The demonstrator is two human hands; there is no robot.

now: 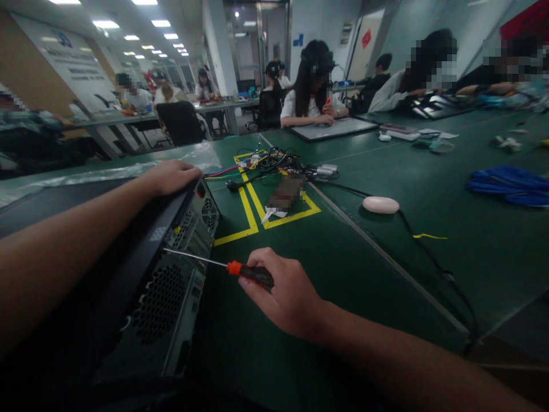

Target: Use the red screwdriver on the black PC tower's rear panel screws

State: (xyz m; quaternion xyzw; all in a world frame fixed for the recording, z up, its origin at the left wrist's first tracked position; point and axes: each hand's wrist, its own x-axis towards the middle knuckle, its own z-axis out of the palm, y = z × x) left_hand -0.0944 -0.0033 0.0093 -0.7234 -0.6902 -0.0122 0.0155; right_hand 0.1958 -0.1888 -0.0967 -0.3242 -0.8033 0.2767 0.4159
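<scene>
A black desktop computer case lies on its side at the left, its metal rear panel facing right. My left hand rests flat on top of the case near the far rear corner, fingers stretched out. My right hand grips a screwdriver by its black and orange handle. Its long thin shaft points left, with the tip at the top edge of the rear panel. Whether the tip sits in a screw is too small to tell. Vent holes, a fan grille and ports show on the panel.
A green table bears yellow tape marks. Beyond the case lie tangled cables and a dark blurred object. Rightward are a pinkish oval object on a black cord and a blue bundle. Several people sit around.
</scene>
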